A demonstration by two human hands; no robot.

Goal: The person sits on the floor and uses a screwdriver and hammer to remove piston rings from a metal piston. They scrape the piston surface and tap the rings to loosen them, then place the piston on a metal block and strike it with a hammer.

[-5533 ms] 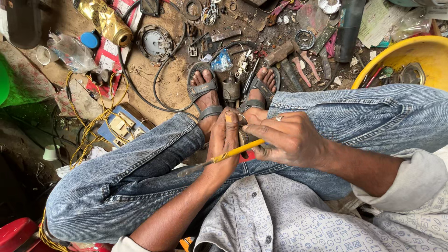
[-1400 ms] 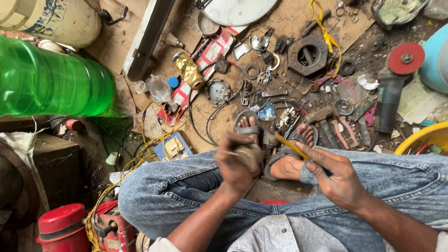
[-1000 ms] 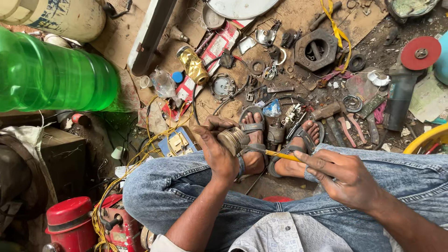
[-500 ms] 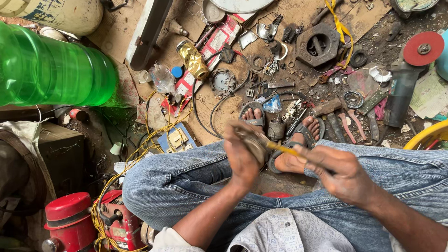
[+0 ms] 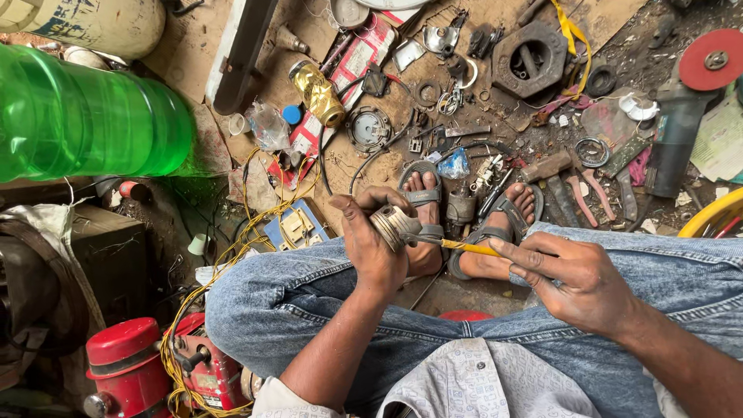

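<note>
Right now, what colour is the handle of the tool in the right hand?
Yellow: the screwdriver handle shows clearly in the head view, held by the right hand.

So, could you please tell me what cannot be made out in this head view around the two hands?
- Metal piston: its far side is covered by the left hand.
- Yellow-handled screwdriver: the handle's end is hidden in the right hand; its tip is too small to tell.
- Green bottle: cut off by the left edge.
- Yellow basin: cut off by the right edge.
</note>
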